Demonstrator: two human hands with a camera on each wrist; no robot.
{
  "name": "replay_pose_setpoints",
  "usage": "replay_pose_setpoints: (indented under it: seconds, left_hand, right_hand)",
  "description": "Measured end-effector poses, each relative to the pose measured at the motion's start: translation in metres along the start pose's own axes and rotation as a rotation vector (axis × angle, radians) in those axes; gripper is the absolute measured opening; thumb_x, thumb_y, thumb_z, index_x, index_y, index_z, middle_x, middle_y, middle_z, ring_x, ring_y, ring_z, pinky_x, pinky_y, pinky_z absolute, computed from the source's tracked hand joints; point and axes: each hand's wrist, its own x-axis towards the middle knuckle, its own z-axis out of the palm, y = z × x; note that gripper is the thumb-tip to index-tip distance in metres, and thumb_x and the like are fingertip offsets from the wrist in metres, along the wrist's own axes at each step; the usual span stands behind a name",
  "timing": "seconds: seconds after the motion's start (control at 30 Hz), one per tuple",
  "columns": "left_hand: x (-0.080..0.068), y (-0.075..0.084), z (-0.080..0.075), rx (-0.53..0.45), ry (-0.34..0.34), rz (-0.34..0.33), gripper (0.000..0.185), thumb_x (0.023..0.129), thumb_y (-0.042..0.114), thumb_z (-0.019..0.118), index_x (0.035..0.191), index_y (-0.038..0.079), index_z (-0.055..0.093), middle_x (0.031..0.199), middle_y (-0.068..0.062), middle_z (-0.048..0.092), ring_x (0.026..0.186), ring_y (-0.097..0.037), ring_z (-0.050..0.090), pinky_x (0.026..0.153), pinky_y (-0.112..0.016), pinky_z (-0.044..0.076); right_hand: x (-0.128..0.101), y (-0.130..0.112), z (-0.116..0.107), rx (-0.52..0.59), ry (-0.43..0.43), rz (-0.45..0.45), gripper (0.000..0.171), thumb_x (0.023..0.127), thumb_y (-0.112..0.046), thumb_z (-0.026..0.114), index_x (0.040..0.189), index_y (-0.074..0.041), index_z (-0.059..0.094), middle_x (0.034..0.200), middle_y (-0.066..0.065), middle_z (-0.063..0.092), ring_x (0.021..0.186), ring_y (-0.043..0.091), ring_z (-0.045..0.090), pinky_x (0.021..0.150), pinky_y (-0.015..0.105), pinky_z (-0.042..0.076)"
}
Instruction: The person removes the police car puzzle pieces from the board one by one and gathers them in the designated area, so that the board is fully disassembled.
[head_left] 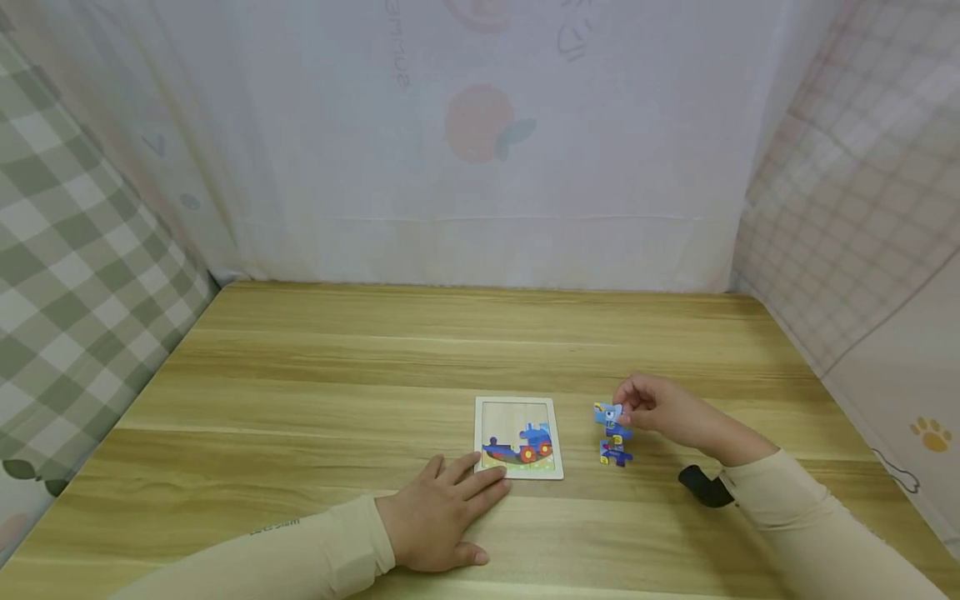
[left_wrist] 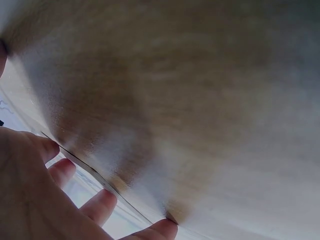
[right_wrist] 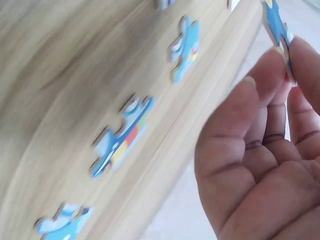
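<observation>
Puzzle piece (head_left: 607,412), pinched between thumb and fingertips of your right hand (head_left: 671,414), with loose pieces (head_left: 616,454) just beside it! Your left hand (head_left: 438,518) spreads its fingers nearly straight, gripping nothing, fingertips touching the part-filled tray (head_left: 512,412) just ahead.

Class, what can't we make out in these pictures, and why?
Head view: lower-left corner of the white-framed rectangular puzzle tray, covered by the left hand.
Head view: dark lettering on the beige left sleeve, too small to read.
Right wrist view: lowest flat blue jigsaw piece, partly cut by bottom edge.
</observation>
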Motion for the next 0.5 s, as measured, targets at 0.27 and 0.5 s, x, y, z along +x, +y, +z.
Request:
replay_pose_setpoints:
  seconds: [0.27, 0.5]
  left_hand:
    - [0.001, -0.001, -0.001, -0.026, -0.018, -0.002, 0.073, 0.085, 0.063, 0.035, 0.144, 0.023, 0.019, 0.148, 0.006, 0.018, 0.133, -0.027, 0.018, 0.093, -0.056, 0.030]
    - [0.001, -0.001, -0.001, -0.027, -0.035, -0.008, 0.073, 0.085, 0.063, 0.034, 0.144, 0.024, 0.018, 0.148, 0.007, 0.016, 0.134, -0.026, 0.017, 0.093, -0.056, 0.029]
  right_hand:
    - [-0.015, 0.023, -0.012, 0.022, -0.065, 0.011, 0.020, 0.083, -0.008, 0.062, 0.095, 0.005, 0.052, 0.078, 0.007, 0.053, 0.067, 0.010, 0.049, 0.058, 0.022, 0.044]
    - [-0.022, 0.035, -0.015, 0.019, -0.080, 0.015, 0.023, 0.083, -0.009, 0.063, 0.096, 0.007, 0.052, 0.079, 0.006, 0.054, 0.068, 0.008, 0.051, 0.060, 0.021, 0.044]
